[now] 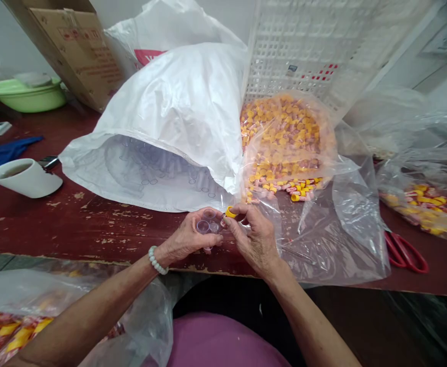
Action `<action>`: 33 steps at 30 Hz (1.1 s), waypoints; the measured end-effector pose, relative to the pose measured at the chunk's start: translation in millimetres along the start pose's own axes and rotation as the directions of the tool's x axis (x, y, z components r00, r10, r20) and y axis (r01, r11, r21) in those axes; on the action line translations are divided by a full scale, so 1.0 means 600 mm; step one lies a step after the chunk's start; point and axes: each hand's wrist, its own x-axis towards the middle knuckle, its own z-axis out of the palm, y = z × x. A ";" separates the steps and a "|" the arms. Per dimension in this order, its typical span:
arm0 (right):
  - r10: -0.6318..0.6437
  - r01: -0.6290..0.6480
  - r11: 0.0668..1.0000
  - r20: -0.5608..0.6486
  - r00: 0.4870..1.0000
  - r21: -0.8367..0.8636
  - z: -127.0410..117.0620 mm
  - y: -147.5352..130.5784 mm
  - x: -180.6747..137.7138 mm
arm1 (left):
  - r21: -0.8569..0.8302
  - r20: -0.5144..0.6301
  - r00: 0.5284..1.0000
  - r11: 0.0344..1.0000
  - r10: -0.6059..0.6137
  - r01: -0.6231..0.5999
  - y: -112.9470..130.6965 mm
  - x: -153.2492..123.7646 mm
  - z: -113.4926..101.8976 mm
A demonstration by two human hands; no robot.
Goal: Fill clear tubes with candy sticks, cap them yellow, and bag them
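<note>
Several clear plastic tubes (203,227) are bunched in my left hand (190,235), their round open ends facing up. My right hand (257,237) pinches a small yellow-capped tube (230,212) at the edge of that bunch; its lower part is partly hidden by my thumb. Beyond my hands, a large white sack (177,107) lies on its side with its mouth toward me and loose clear tubes (169,168) inside. To the right of the sack, a clear bag (284,137) holds a heap of small yellow-capped pieces, some spilling out at its opening.
Red scissors (406,252) and another bag of yellow-capped pieces (429,204) lie at the right. A white cup (28,178), blue cloth (1,155) and green basin (28,94) are at the left. A white plastic crate (303,46) stands behind. A filled bag (131,306) sits below the table's front edge.
</note>
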 end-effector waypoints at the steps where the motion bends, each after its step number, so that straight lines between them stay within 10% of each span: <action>1: -0.036 0.037 0.999 0.052 0.998 -0.015 -0.005 0.002 -0.001 | -0.062 0.008 1.000 0.998 -0.023 0.023 -0.002 0.001 0.001; 15: -0.111 0.296 0.886 0.457 0.882 -0.356 0.003 0.021 -0.003 | -0.509 0.029 0.973 0.835 -0.227 0.210 -0.008 0.006 0.029; 27: -0.043 0.169 0.930 0.360 0.932 -0.326 0.014 0.024 -0.019 | -0.656 0.058 0.979 0.731 -0.196 0.185 -0.021 0.020 0.035; 33: -0.212 0.263 0.888 0.172 0.962 -0.378 0.036 0.015 -0.054 | -0.865 0.006 0.953 0.477 -0.304 0.157 -0.014 0.031 0.021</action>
